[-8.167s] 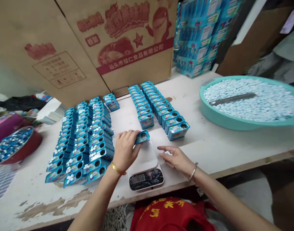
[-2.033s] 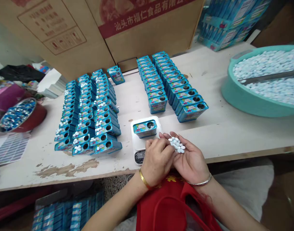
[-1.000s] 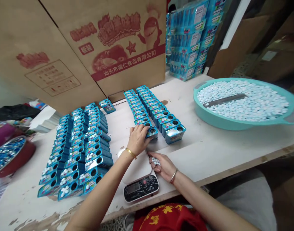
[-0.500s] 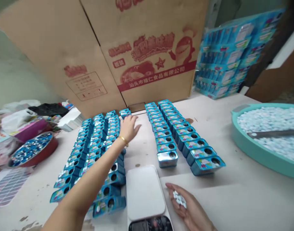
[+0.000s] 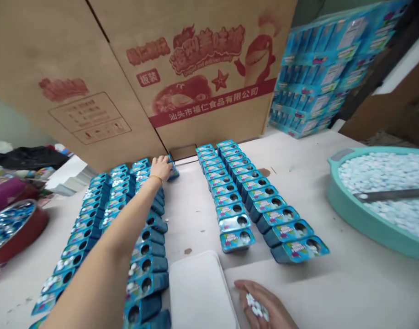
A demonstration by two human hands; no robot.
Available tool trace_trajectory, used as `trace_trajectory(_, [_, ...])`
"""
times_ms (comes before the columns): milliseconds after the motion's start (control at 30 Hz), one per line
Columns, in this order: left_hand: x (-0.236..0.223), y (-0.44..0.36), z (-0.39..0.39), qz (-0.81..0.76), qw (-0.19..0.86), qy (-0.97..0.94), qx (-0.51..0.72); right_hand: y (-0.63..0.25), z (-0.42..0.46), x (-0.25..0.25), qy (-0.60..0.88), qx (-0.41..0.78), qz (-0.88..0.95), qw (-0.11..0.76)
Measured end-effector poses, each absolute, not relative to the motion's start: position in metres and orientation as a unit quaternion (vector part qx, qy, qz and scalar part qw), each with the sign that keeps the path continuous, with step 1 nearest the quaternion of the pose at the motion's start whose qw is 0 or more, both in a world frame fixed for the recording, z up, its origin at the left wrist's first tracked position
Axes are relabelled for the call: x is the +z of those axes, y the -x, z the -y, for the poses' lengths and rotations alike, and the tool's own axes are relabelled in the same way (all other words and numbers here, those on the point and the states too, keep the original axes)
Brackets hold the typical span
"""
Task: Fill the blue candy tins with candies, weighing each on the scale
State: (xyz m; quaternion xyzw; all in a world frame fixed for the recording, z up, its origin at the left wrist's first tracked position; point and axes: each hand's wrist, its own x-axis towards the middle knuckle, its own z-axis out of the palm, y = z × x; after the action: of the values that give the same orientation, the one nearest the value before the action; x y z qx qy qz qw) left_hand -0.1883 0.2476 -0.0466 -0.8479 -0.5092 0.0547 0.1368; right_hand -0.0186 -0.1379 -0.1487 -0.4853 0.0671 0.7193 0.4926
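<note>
My left hand [image 5: 161, 168] reaches to the far end of the left rows, with its fingers curled over a blue tin [image 5: 173, 171], which they partly hide. Small white candies [image 5: 257, 307] lie in the cupped palm of my right hand [image 5: 269, 304], low at the right of the white scale [image 5: 200, 288]. The scale's plate is bare. Several rows of blue tins with round openings [image 5: 149, 264] stand on the left, partly behind my forearm, some with white candies on their lids. Two more rows of tins [image 5: 236, 240] stand right of centre.
A turquoise tub [image 5: 363, 214] of white candies, with a dark flat bar [image 5: 394, 194] across it, stands at right. A large cardboard box [image 5: 195, 82] walls off the back. Wrapped stacks of blue packs [image 5: 315, 77] stand back right. A red bowl [image 5: 31, 233] sits at left.
My left hand has come down onto the tin at the far end. Another tin now stands at the near end of the inner right row. The view has shifted; my right hand still cups candies.
</note>
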Motion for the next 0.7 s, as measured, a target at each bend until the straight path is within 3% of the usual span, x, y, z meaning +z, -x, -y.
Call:
trace_trajectory(133, [-0.010, 0.192, -0.176, 0.468, 0.121, 0.871, 0.085, 0.014, 0.143, -0.140, 0.451, 0.712, -0.004, 0.537])
trace_trajectory(333, [0.038, 0.197, 0.000, 0.354, 0.058, 0.924, 0.135, 0.010, 0.160, -0.145, 0.392, 0.734, -0.034, 0.554])
trace_trajectory(467, [0.024, 0.190, 0.074, 0.322, 0.049, 0.934, 0.146, 0.006, 0.187, -0.137, 0.380, 0.739, -0.023, 0.556])
trace_trajectory(700, [-0.011, 0.190, 0.093, 0.318, 0.054, 0.943, 0.087, -0.003, 0.233, -0.130, 0.366, 0.731, -0.012, 0.575])
